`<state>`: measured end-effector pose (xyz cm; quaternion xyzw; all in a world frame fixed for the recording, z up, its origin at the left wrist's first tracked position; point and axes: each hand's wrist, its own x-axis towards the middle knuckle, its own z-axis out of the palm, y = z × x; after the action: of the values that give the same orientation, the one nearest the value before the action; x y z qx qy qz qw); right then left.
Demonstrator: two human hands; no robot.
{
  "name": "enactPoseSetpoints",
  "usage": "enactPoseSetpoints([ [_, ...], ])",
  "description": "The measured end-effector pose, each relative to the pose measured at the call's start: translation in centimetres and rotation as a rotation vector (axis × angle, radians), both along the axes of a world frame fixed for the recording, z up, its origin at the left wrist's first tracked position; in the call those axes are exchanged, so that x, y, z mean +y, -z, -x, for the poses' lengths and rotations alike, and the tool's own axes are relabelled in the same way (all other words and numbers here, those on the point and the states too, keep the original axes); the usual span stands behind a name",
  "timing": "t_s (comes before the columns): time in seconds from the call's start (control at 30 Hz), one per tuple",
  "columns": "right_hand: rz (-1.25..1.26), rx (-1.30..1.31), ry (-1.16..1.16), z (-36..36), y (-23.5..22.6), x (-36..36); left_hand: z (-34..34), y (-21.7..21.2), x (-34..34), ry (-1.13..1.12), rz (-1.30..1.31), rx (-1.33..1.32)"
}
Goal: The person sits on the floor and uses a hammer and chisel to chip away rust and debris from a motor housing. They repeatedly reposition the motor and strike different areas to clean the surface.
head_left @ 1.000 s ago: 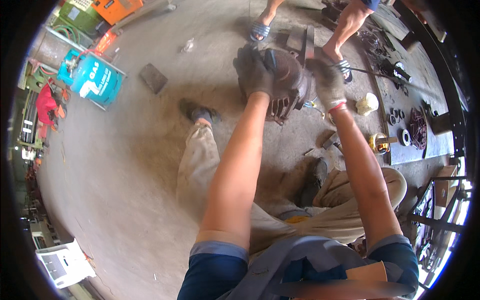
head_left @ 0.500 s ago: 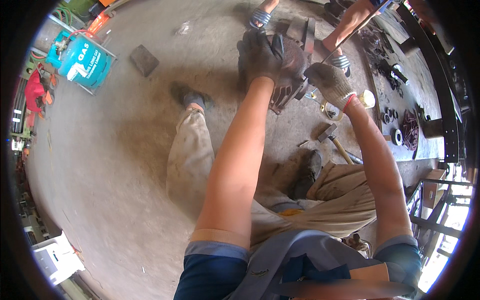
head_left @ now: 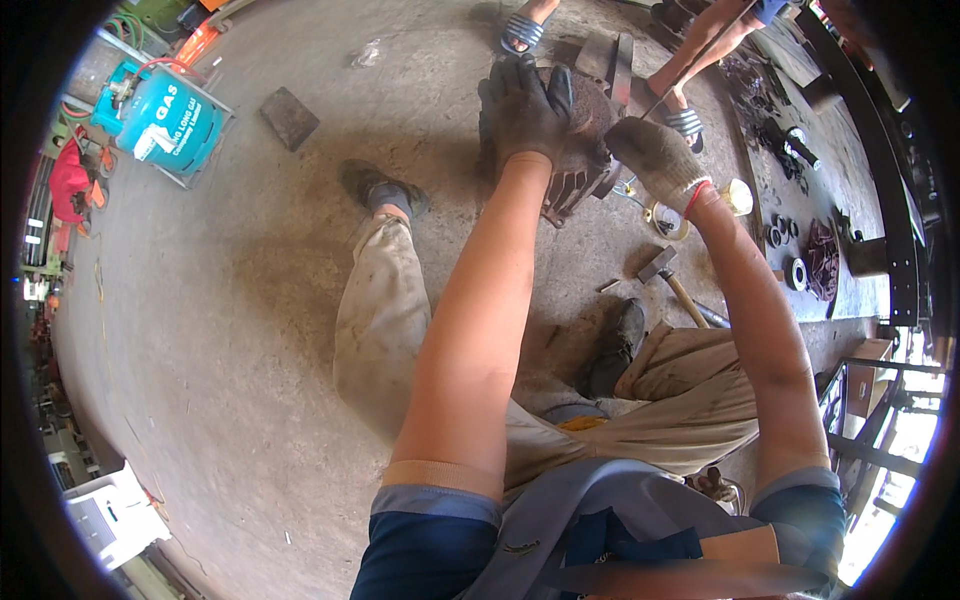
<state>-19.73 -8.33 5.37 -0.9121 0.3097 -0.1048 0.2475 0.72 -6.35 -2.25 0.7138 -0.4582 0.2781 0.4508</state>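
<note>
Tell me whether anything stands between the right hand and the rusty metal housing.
Nothing visible does. The right hand, holding a thin rod, is at the right edge of the rusty metal housing; contact is unclear. The left hand covers part of its left side.

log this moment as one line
left hand: on rusty metal housing | right hand: gripping thin rod | hammer: on floor

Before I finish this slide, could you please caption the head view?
Gloved left hand on a brown metal housing, gloved right hand holding a thin rod, hammer on the floor.
</note>
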Motion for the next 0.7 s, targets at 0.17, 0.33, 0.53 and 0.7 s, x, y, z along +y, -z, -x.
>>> enactPoseSetpoints([
  [0.17,-0.095,-0.108,-0.006,0.1,0.2,-0.2,-0.1,0.1,-0.1,0.011,0.037,-0.018],
  [0.33,-0.281,-0.144,0.034,0.9,-0.2,-0.5,-0.1,0.2,-0.1,0.002,0.047,-0.014],
  [0.53,-0.466,-0.217,0.043,1.4,-0.6,-0.9,0.0,0.2,0.0,0.004,0.033,-0.012],
  [0.7,-0.441,-0.217,0.047,1.6,-0.3,-1.0,0.1,0.2,0.1,-0.009,0.015,-0.024],
])
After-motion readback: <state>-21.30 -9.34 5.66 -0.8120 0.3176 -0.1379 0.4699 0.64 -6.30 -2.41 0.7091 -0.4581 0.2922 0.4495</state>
